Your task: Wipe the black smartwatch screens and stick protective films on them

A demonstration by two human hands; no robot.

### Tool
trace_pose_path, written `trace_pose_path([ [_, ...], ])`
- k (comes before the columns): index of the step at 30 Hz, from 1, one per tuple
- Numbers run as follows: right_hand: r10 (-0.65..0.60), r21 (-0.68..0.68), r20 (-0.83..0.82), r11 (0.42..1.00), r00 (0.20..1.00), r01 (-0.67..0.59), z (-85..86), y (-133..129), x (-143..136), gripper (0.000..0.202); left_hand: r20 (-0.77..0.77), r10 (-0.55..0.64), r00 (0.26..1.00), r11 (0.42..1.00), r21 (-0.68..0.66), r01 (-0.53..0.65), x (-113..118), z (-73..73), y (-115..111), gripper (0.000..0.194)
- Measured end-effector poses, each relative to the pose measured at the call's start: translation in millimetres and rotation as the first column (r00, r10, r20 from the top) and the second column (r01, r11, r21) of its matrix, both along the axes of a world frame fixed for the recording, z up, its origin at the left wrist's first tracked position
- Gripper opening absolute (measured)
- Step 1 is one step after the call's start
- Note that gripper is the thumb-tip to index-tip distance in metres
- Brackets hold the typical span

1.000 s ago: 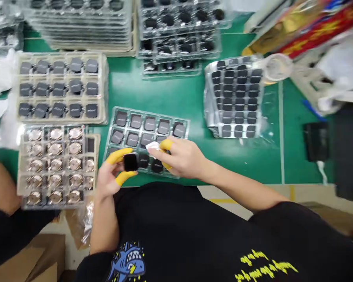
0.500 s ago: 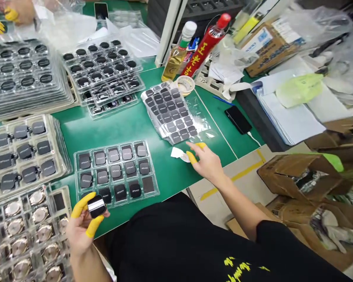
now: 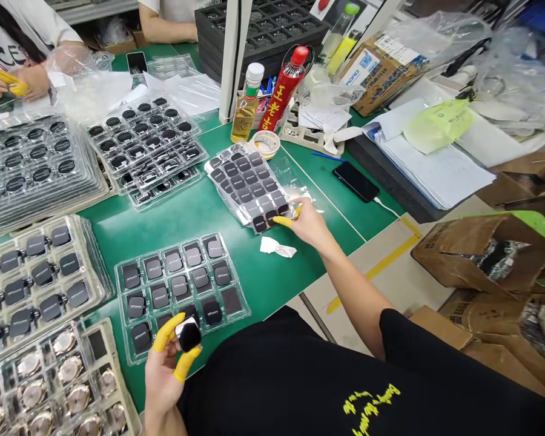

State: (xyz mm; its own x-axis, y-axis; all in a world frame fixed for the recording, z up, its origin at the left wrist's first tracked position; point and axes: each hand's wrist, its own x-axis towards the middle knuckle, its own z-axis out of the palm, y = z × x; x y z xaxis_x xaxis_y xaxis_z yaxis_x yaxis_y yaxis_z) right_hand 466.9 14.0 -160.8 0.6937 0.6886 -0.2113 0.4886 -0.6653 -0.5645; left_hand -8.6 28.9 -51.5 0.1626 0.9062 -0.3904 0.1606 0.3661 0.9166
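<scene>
My left hand [image 3: 166, 369], with yellow finger cots, pinches a glossy black square watch head [image 3: 189, 335] between thumb and fingers above the near edge of a clear tray [image 3: 243, 290]. Dark square pieces sit in that tray's pockets. My right hand [image 3: 309, 224], also with yellow finger cots, is at the lower right corner of a stack of sheets of black square stickers [image 3: 249, 181]. Its thumb and finger close on the sheet's edge; what lies between the fingertips is partly hidden. A crumpled white paper scrap [image 3: 278, 247] lies just below on the green table [image 3: 163, 209].
On the left stand tray stacks with square pieces [image 3: 40, 272], round watches [image 3: 31, 393] and dark round parts [image 3: 36, 151]. Behind the sheets are a tape roll [image 3: 266, 144], a yellow drink bottle [image 3: 245, 112] and a red bottle [image 3: 281, 91]. A phone [image 3: 355, 180] charges at right. Another person's hands [image 3: 22, 82] work far left.
My right hand has moved from the white paper scrap up to the sticker sheet's corner, leaving the scrap on the table. My left hand still holds the watch head, now turned and further right.
</scene>
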Motion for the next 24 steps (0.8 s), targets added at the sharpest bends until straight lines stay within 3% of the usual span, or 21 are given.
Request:
trace_pose_path([
  [4, -0.059, 0.041, -0.038, 0.997, 0.998, 0.060, -8.8, -8.3, 13.3, 0.065, -0.029, 0.000, 1.000, 1.000, -0.009, 0.000, -12.5, -6.4, 2.5, 0.065],
  [8, -0.051, 0.093, 0.002, 0.994, 0.999, 0.050, -2.5, -14.3, 10.2, 0.046, -0.069, -0.033, 0.997, 0.999, 0.025, 0.035, -10.7, -7.0, 10.1, 0.068],
  [11, -0.029, 0.144, 0.096, 0.989, 0.995, 0.015, 12.5, -13.4, 1.8, 0.058, -0.084, -0.081, 0.993, 0.996, 0.023, 0.083, -4.6, -4.5, 12.5, 0.065],
  [13, 0.128, 0.167, 0.194, 0.973, 0.973, -0.161, 23.1, -7.8, -1.6, 0.077, -0.086, -0.098, 0.991, 0.995, 0.020, 0.100, -1.1, -2.5, 12.3, 0.062],
  [14, 0.278, 0.150, 0.244, 0.936, 0.929, -0.320, 27.4, -3.5, -1.9, 0.084, -0.086, -0.103, 0.991, 0.994, 0.020, 0.105, 0.1, -1.6, 12.0, 0.062],
  [16, 0.593, 0.061, 0.300, 0.770, 0.747, -0.636, 32.6, 6.9, 1.1, 0.084, -0.092, -0.113, 0.989, 0.993, 0.015, 0.115, 0.8, -0.3, 11.0, 0.062],
  [18, 0.758, -0.019, 0.285, 0.616, 0.587, -0.787, 34.0, 17.3, 7.8, 0.072, -0.104, -0.120, 0.987, 0.993, 0.010, 0.122, -0.6, 0.2, 9.6, 0.062],
  [19, 0.787, -0.039, 0.273, 0.584, 0.553, -0.811, 34.0, 21.9, 12.0, 0.064, -0.109, -0.119, 0.987, 0.993, 0.008, 0.121, -2.1, 0.0, 8.6, 0.062],
  [24, 0.831, -0.076, 0.249, 0.529, 0.497, -0.845, 37.1, 35.5, 30.4, 0.043, -0.128, -0.071, 0.989, 0.997, 0.005, 0.072, -13.2, -5.9, 0.6, 0.067],
])
